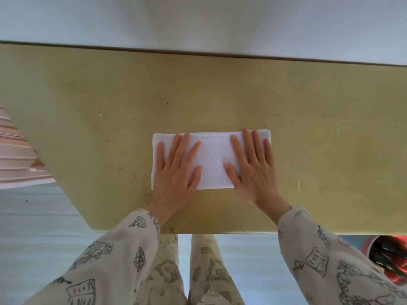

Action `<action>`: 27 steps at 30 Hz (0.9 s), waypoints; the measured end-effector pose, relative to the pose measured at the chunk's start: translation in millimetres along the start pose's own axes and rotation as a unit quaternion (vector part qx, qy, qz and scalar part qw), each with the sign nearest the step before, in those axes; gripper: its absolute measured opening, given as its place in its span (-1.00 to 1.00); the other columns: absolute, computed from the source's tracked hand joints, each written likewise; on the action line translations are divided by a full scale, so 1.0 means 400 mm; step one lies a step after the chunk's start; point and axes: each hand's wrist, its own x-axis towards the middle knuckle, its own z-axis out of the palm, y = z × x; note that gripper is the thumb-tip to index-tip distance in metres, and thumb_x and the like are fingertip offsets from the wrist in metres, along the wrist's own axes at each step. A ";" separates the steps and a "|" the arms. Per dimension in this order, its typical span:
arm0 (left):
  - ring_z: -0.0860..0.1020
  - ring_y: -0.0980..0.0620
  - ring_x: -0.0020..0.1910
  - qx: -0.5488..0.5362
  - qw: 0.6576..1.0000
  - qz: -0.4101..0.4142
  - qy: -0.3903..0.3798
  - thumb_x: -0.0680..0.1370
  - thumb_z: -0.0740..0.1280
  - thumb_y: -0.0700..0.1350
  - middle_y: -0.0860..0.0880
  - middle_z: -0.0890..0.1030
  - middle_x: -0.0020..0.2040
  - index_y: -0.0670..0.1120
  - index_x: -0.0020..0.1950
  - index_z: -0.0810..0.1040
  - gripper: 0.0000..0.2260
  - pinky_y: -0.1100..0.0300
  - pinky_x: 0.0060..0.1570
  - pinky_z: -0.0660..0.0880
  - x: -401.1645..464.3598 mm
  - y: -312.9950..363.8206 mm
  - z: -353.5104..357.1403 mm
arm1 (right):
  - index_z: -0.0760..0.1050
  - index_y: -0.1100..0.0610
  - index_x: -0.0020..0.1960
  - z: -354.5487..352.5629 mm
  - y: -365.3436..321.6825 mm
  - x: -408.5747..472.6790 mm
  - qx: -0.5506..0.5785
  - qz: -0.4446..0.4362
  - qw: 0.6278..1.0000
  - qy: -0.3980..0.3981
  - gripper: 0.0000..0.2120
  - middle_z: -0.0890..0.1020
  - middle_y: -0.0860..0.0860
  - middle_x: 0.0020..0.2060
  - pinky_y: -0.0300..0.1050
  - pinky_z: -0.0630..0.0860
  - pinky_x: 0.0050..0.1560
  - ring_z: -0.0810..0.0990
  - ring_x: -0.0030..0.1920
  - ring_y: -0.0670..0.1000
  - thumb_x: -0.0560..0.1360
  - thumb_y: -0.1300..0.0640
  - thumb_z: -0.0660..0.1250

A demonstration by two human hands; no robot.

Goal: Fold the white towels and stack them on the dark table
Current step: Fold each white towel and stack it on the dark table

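Observation:
A white towel point(212, 158), folded into a flat rectangle, lies on the yellowish-olive table point(110, 95) near its front edge. My left hand point(176, 172) presses flat on the towel's left half, fingers straight and spread. My right hand point(253, 168) presses flat on its right half in the same way. The wrists reach back over the towel's near edge. Both arms wear pale sleeves printed with dark drawings. No other towel is in sight.
A pale wall point(198, 20) runs along the table's far edge. A stack of pinkish-white items point(15, 157) sits at the far left beside the table. A red container point(387, 258) with dark contents stands on the floor at lower right.

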 end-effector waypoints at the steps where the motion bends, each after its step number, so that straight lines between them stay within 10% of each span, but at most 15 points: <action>1: 0.16 -0.05 0.46 -0.037 0.999 -0.007 0.027 0.57 0.08 -0.08 -0.14 0.28 0.45 -0.12 0.43 0.23 -0.58 -0.09 0.43 0.07 -0.005 -0.006 -0.010 | 0.03 0.07 0.51 -0.005 -0.005 -0.002 0.010 0.008 1.000 -0.006 -0.39 0.08 0.16 0.50 0.12 -0.10 0.47 -0.01 0.50 0.14 0.56 -0.21 -0.10; 10: 0.29 -0.17 0.17 -0.112 0.902 -0.414 0.052 0.51 0.28 0.09 -0.20 0.35 0.17 -0.19 0.13 0.44 -0.62 0.02 0.21 0.19 -0.018 -0.049 -0.095 | 0.10 0.13 0.49 -0.010 -0.121 0.046 0.023 -0.025 0.999 -0.014 -0.44 0.15 0.15 0.49 0.27 -0.09 0.43 0.06 0.48 0.18 0.60 -0.14 -0.20; 17: 0.28 -0.12 0.16 -0.143 0.896 -0.421 -0.015 0.53 0.27 0.04 -0.11 0.32 0.13 -0.11 0.00 0.46 -0.78 0.08 0.19 0.24 0.028 -0.031 -0.136 | 0.05 0.09 0.51 0.004 -0.128 0.047 0.008 -0.020 1.000 -0.016 -0.42 0.11 0.11 0.50 0.28 -0.07 0.43 0.03 0.49 0.15 0.58 -0.17 -0.17; 21: 0.45 0.01 -0.10 -0.197 0.889 -0.414 -0.002 0.55 0.25 -0.01 0.03 0.45 -0.11 -0.07 -0.07 0.39 -0.86 0.21 -0.17 0.38 0.032 -0.022 -0.155 | 0.03 0.08 0.51 0.005 -0.130 0.046 0.008 -0.019 1.000 -0.012 -0.42 0.10 0.11 0.50 0.27 -0.08 0.43 0.02 0.50 0.14 0.58 -0.17 -0.13; 27: 0.56 -0.05 -0.06 -0.510 0.680 -0.526 -0.023 0.49 0.37 -0.21 -0.14 0.58 0.05 -0.25 0.27 0.41 -0.62 0.05 -0.10 0.54 0.052 -0.037 -0.222 | 0.04 0.08 0.50 0.006 -0.133 0.048 0.013 -0.011 1.000 -0.019 -0.43 0.13 0.11 0.50 0.26 -0.08 0.43 0.05 0.49 0.14 0.57 -0.16 -0.09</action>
